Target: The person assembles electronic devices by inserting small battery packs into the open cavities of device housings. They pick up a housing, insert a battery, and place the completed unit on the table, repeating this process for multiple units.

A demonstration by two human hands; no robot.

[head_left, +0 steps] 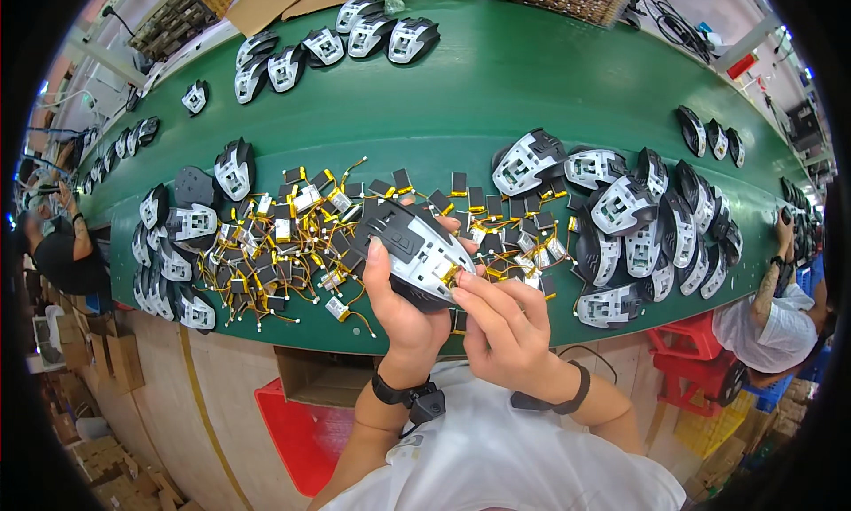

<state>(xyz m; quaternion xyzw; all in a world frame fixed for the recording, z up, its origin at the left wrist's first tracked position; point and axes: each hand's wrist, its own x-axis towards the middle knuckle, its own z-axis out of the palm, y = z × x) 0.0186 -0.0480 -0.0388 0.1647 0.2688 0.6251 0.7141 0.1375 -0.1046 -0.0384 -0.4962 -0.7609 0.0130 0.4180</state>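
My left hand (401,320) wraps round a black and silver computer mouse (417,249), tilted above the near edge of the green bench. Its silver part has openings in it. The thumb and bent fingers of my right hand (507,325) pinch at a small battery (449,273) with yellow tape, at the mouse's right end. Whether they grip the battery itself or its wires is too small to tell. Behind and to the left of my hands spreads a heap of small flat batteries (284,232) with thin wires and white plugs.
More mice stand in a cluster (625,205) at the right, a smaller group (191,223) at the left, and a row (368,37) at the far side of the green bench (532,77). A red bin (297,440) and a cardboard box (315,378) sit below the near edge. People work at both sides.
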